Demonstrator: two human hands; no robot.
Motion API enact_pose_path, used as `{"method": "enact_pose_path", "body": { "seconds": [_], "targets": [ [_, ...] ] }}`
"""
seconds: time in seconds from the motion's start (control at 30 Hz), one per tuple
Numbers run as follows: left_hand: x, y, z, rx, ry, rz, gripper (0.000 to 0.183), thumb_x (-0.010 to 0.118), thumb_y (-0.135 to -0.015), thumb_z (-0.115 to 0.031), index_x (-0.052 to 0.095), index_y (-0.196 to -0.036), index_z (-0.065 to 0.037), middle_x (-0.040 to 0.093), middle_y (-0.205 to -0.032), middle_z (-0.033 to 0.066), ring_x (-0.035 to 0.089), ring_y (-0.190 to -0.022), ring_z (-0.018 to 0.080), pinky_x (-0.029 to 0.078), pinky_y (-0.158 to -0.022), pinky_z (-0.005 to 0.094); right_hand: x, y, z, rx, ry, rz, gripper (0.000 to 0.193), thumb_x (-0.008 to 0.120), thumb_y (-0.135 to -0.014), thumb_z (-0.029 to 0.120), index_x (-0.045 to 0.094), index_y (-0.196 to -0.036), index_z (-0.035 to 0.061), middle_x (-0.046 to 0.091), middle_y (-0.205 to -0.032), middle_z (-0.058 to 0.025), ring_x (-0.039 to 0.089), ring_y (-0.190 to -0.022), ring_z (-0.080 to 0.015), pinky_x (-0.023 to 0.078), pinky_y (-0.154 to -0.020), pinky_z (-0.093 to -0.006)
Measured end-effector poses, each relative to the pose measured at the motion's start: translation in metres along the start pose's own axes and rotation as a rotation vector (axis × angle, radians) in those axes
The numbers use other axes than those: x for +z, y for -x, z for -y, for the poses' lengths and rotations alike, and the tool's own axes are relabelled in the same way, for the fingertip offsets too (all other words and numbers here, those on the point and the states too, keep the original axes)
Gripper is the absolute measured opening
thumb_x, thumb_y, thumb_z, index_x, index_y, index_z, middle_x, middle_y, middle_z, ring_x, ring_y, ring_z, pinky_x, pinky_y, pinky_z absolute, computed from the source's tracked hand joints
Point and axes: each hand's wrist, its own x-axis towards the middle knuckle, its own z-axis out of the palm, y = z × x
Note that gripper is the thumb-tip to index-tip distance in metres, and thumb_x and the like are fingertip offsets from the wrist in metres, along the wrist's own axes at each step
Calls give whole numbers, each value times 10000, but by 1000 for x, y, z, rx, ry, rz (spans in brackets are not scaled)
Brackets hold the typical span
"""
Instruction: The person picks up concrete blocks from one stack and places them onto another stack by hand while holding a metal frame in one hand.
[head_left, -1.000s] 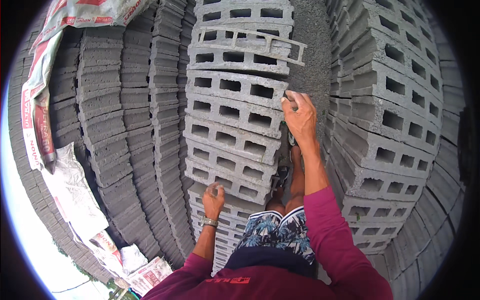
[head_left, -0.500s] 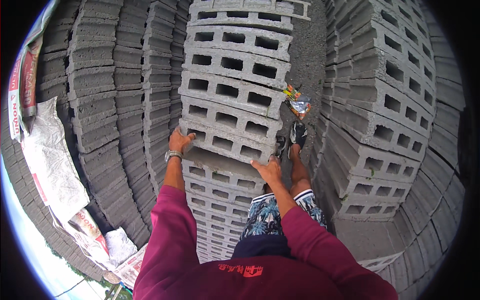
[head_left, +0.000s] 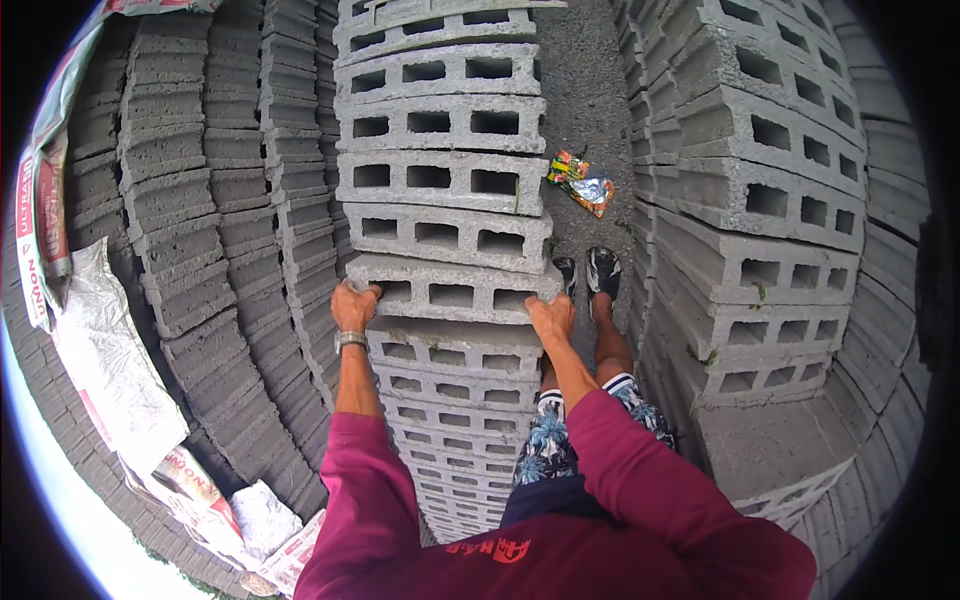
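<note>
A grey hollow concrete block (head_left: 455,272), with three openings in its face, lies at the near end of a row atop a tall stack. My left hand (head_left: 353,306) is closed around its left end, thumb by the left opening. My right hand (head_left: 552,317) grips the right end, fingers over the corner. The block sits askew against the neighbouring concrete block (head_left: 462,222) behind it, its top face partly showing. Below and nearer to me, the lower blocks of the stack (head_left: 465,357) show their openings. The undersides of my fingers are hidden.
Tall walls of stacked blocks stand on the left (head_left: 180,200) and right (head_left: 735,180). White sacks (head_left: 110,340) hang along the left stacks. A crumpled colourful wrapper (head_left: 585,185) lies on the narrow ground strip (head_left: 585,100) near my shoes (head_left: 603,270).
The gripped block has shifted and turned slightly out of line with the row behind it. My fingers have closed more firmly on both ends. The whole view has shifted a little.
</note>
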Motion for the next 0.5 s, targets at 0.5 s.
{"method": "enact_pose_path", "body": {
  "seconds": [0.5],
  "targets": [
    [-168, 257, -31, -78, 545, 49, 388, 757, -726, -226, 707, -954, 83, 742, -895, 156, 682, -809, 211, 519, -761, 366, -266, 194, 66, -425, 285, -128, 448, 726, -709, 259, 636, -933, -118, 675, -780, -303, 682, -790, -482, 539, -768, -521]
  ]
}}
